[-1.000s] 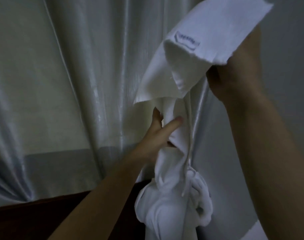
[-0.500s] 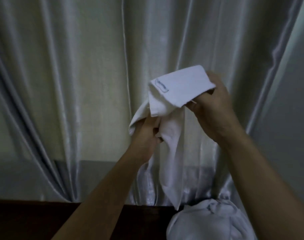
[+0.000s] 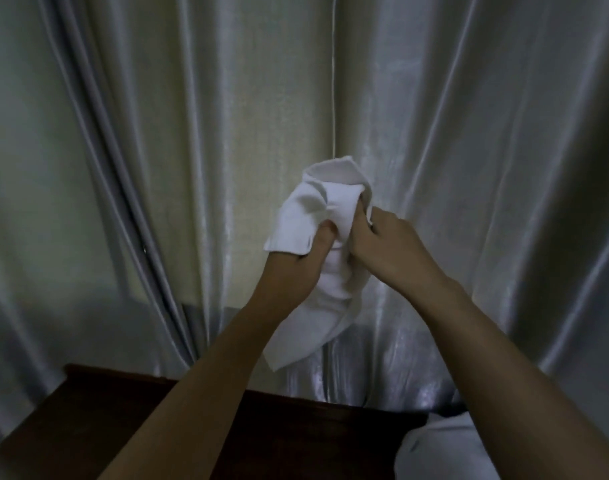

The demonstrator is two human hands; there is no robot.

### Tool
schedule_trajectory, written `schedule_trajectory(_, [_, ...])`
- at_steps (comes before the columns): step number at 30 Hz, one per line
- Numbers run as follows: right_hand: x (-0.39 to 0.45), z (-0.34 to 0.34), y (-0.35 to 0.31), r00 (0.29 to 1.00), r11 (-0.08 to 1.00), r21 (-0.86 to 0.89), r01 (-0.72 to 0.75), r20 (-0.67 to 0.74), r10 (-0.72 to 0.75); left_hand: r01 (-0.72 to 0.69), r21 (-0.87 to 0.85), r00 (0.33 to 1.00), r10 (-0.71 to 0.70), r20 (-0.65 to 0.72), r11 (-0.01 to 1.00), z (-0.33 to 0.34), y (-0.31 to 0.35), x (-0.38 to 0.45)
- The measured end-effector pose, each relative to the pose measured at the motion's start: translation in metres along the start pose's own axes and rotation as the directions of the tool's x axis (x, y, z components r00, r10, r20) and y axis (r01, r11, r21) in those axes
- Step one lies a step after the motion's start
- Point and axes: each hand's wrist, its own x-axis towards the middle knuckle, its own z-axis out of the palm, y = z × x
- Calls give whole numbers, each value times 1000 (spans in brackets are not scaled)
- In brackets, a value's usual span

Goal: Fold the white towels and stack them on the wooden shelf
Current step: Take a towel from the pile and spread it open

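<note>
Curtain [image 3: 226, 133]: pale, satiny, fills the background in long vertical folds. Dark wooden shelf [image 3: 192, 410] runs along the bottom of view, below the curtain hem.

White towel [image 3: 325, 271]: small, soft, bunched. Held up in mid-air in front of the curtain, above the shelf, not touching it. Top end puffed into a rounded loop; one flat corner w/ stitched hem sticks out to the left over the left hand; lower end hangs as a tapering tail betw. both wrists, tip ending just above the shelf's back edge. Second mass of white cloth [image 3: 441, 448] lies at bottom right, partly hidden behind the right forearm; can't tell how many pieces.

Vs 0.5 s ago: towel is gathered tighter, the flat labelled flap that stood up top is no longer visible, label now out of sight. Hands have come closer together, nearly knuckle to knuckle. View has tipped down, so more shelf shows.

Left hand [image 3: 296, 261]: fingers curled under the hemmed corner, thumb pressed on top of the cloth, gripping it. Right hand [image 3: 382, 247]: back of hand to camera, fingers curled into the towel's middle, pinching the fabric just beside the left thumb.
</note>
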Motion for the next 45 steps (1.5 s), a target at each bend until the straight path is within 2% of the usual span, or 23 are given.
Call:
schedule_trajectory(3, [4, 13, -2, 999, 985, -172, 28, -19, -31, -65, 45, 998, 65, 1, 997, -15, -14, 0])
schedule_trajectory(5, [6, 19, -5, 992, 975, -203, 88, -74, -105, -59, 45, 998, 59, -3, 997, -20, -23, -2])
schedule_trajectory(6, [7, 21, -7, 990, 985, -135, 103, -82, -115, -37, 64, 999, 35, 26, 997, -22, -26, -5])
schedule_trajectory(9, [8, 27, -13, 999, 976, 214, 51, -23, -47, -31, 121, 995, 19, 94, 992, -28, -37, -10])
schedule_trajectory(10, [7, 29, -14, 999, 965, 256, 52, 3, -54, -33, 155, 994, 16, 109, 987, -31, -41, -12])
schedule_trajectory(12, [5, 35, -16, 995, 967, 243, 71, 54, -86, -42, 247, 987, 3, 159, 968, -38, -46, -15])
schedule_trajectory(15, [-1, 37, -13, 975, 947, 321, 10, 208, -80, -151, 379, 960, 44, 275, 913, -52, -51, -18])
schedule_trajectory(17, [-5, 37, -12, 937, 938, 346, 37, 315, -153, -229, 403, 941, 95, 326, 886, -60, -46, -17])
schedule_trajectory(19, [-7, 38, -11, 918, 938, 327, 112, 328, -224, -307, 410, 916, 150, 372, 859, -59, -41, -16])
schedule_trajectory(22, [-8, 39, -6, 932, 930, 353, 105, 291, -216, -372, 475, 892, 166, 419, 798, -56, -37, -17])
schedule_trajectory(26, [-14, 36, 3, 882, 894, 400, 201, 323, -343, -417, 573, 883, 164, 440, 706, -53, -31, -21])
schedule_trajectory(30, [-16, 31, 8, 891, 887, 332, 320, 212, -401, -407, 458, 876, 196, 440, 790, -47, -20, -24])
schedule_trajectory(32, [-18, 29, 13, 900, 890, 315, 329, 181, -397, -401, 419, 885, 226, 407, 815, -45, -20, -26])
schedule_trajectory(35, [-24, 26, 20, 920, 900, 331, 284, 171, -353, -247, 354, 946, 145, 291, 902, -41, -23, -34])
schedule_trajectory(38, [-29, 19, 30, 943, 893, 420, 162, 202, -266, -80, 187, 986, 50, 158, 979, -37, -25, -40])
schedule_trajectory(42, [-36, 14, 38, 934, 883, 463, 76, 278, -226, -78, 75, 959, 54, 279, 994, -38, -13, -45])
schedule_trajectory(45, [-41, 15, 42, 918, 905, 418, 82, 322, -232, -58, 180, 955, 2, 296, 982, -40, -10, -48])
